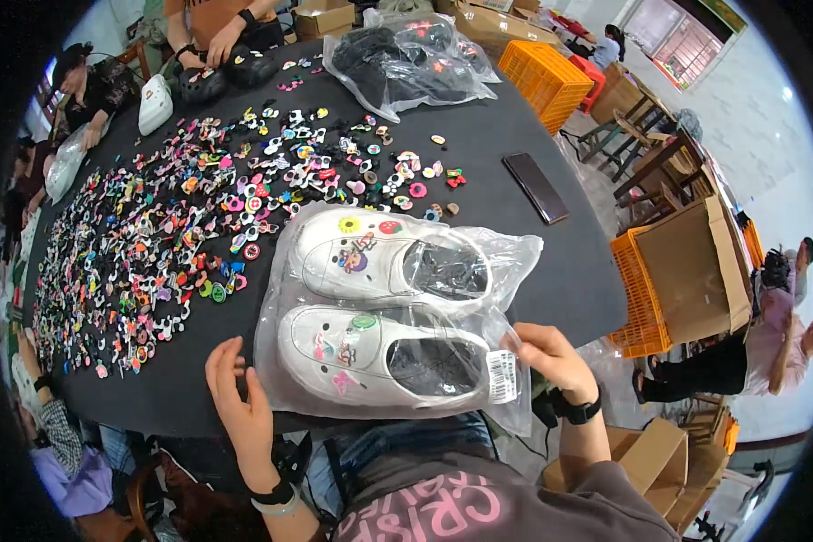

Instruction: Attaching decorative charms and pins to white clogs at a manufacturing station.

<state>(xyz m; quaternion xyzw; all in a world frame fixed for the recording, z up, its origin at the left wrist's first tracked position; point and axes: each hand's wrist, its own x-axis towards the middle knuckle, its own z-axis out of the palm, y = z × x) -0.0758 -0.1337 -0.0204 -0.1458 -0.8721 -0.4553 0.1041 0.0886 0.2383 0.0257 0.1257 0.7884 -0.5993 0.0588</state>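
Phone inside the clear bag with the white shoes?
No: the phone lies on the dark table, outside the clear bag that holds the white shoes.

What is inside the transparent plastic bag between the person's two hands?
Inside the transparent plastic bag, two white rounded clogs lie side by side, toes pointing left, with small colourful charms on their uppers. Their soles are covered, so anything beneath them cannot be seen.

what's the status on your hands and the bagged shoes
Left hand open, left of the clear bag. Right hand at its right edge. White shoes inside, decorated. Loose charms spread beyond and left, none between the hands.
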